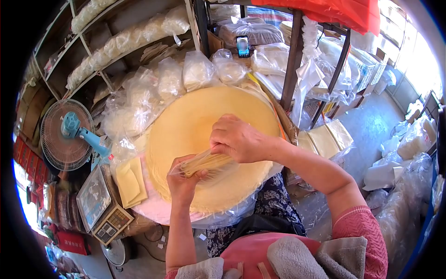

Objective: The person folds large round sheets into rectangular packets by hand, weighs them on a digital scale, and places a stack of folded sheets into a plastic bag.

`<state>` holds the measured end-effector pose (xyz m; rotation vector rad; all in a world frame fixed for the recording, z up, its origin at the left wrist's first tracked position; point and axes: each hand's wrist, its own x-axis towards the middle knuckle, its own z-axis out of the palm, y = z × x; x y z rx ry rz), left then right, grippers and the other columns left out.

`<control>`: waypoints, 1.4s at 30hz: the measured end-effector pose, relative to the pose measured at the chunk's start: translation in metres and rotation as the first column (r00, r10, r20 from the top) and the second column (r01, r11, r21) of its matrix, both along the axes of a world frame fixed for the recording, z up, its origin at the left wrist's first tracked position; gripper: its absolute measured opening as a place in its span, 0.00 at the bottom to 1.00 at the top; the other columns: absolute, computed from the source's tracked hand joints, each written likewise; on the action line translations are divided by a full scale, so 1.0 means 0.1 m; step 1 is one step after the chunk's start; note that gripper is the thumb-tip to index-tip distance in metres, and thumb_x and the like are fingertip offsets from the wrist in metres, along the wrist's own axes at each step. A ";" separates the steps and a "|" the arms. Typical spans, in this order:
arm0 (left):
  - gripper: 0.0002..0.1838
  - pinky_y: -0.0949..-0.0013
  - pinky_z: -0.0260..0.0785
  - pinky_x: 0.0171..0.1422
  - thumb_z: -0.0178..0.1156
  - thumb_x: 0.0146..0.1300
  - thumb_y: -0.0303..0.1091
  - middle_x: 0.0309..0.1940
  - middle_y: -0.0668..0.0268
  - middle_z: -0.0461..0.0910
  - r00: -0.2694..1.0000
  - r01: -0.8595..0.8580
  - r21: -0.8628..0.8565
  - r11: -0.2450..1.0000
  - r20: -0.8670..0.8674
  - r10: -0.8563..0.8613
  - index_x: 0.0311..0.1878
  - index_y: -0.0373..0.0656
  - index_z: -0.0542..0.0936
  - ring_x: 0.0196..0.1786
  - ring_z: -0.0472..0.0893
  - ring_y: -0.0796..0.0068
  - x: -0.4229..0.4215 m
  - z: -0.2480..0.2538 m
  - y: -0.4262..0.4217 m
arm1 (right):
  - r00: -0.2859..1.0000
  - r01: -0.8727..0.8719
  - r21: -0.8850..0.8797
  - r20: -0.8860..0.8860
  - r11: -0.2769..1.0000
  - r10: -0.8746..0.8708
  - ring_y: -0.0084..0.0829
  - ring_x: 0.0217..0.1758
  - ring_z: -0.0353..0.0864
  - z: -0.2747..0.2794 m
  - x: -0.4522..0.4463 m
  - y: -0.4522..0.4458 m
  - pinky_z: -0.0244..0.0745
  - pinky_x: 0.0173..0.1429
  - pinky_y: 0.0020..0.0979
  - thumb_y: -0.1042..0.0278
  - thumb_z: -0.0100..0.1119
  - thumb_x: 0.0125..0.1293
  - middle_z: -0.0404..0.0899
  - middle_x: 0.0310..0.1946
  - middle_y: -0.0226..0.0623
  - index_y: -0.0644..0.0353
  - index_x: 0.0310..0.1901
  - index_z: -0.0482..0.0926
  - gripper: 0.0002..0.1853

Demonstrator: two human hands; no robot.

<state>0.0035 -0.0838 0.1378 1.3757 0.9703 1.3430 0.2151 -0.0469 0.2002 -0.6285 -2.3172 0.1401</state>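
Between my two hands is a clear plastic bag with thin pale-yellow strands inside. My left hand is wrapped round the bag's left end, its thumb along the lower side. At the bag's upper right end, my right hand is closed on the plastic, its fingers curled together. Both hands are above a large round stack of thin yellow sheets, which lies on a pink cloth.
Filled clear bags line the far side of the stack. Left of it are folded yellow sheets, a weighing scale and a blue fan. A phone stands at the back. Wrapped yellow blocks lie to the right.
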 end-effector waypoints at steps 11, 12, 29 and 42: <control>0.22 0.76 0.74 0.45 0.71 0.47 0.21 0.39 0.63 0.80 1.000 0.003 0.003 1.000 0.008 -0.003 0.46 0.35 0.74 0.41 0.78 0.79 0.00 -0.01 -0.01 | 1.000 -0.021 0.003 -0.007 1.000 0.021 0.39 0.37 0.72 -0.05 -0.10 0.02 0.65 0.49 0.38 0.66 0.60 0.58 0.73 0.28 0.36 0.59 0.30 0.74 0.07; 0.22 0.76 0.74 0.45 0.71 0.47 0.21 0.39 0.63 0.80 1.000 -0.002 0.010 1.000 -0.007 0.002 0.46 0.35 0.74 0.41 0.78 0.79 0.00 -0.01 -0.01 | 0.999 -0.036 0.008 -0.038 0.999 0.037 0.40 0.37 0.72 -0.04 -0.11 0.01 0.65 0.48 0.38 0.67 0.60 0.57 0.73 0.27 0.36 0.59 0.29 0.74 0.07; 0.21 0.76 0.75 0.45 0.70 0.47 0.19 0.38 0.63 0.81 1.000 0.002 -0.026 1.000 -0.004 -0.002 0.46 0.34 0.75 0.40 0.79 0.79 0.00 -0.04 -0.03 | 0.994 -0.081 -0.018 -0.072 0.997 0.080 0.40 0.37 0.72 -0.09 -0.25 0.00 0.65 0.47 0.38 0.66 0.60 0.57 0.73 0.28 0.36 0.59 0.29 0.74 0.08; 0.29 0.76 0.72 0.48 0.71 0.42 0.17 0.41 0.67 0.79 0.982 0.009 0.050 0.999 -0.186 0.000 0.51 0.39 0.76 0.44 0.77 0.78 -0.22 0.16 0.29 | 0.974 0.080 -0.179 -0.196 0.981 -0.116 0.38 0.33 0.74 0.05 -0.52 0.03 0.69 0.37 0.35 0.68 0.59 0.58 0.74 0.28 0.40 0.62 0.29 0.74 0.07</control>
